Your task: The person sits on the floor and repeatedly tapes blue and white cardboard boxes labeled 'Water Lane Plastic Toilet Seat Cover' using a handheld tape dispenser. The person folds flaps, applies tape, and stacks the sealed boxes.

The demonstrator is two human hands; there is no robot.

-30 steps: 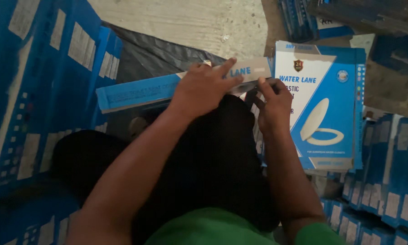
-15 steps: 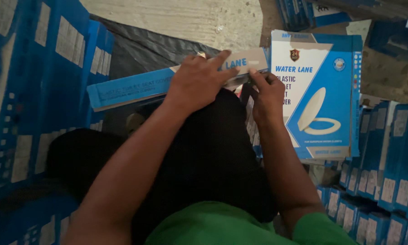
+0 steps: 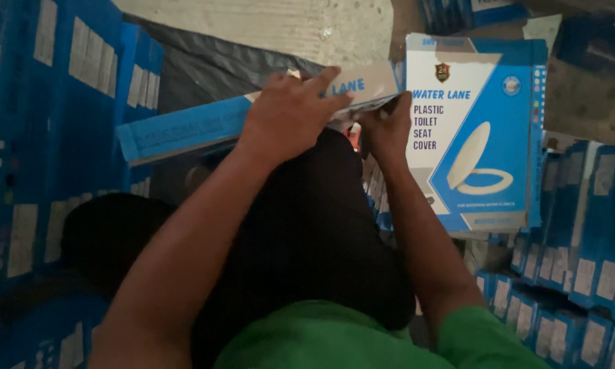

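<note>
A long flat blue and white cardboard box (image 3: 184,126) lies across my raised knee, which is covered in black cloth. My left hand (image 3: 290,113) lies spread on top of the box near its right end, fingers apart, pressing it down. My right hand (image 3: 388,130) grips the right end of the same box with curled fingers. What the fingertips pinch is hidden by the hand. Just right of my right hand stands a larger blue and white box (image 3: 482,130) with a picture of a white toilet seat on its face.
Stacks of similar blue boxes (image 3: 55,123) rise on the left, and more stand on edge at lower right (image 3: 581,253). A dark plastic sheet (image 3: 205,65) and a pale concrete floor (image 3: 266,24) lie beyond the knee.
Both hands keep hold of the long box's right end. The view has shifted slightly and the right hand's fingers have curled closer around the box end.
</note>
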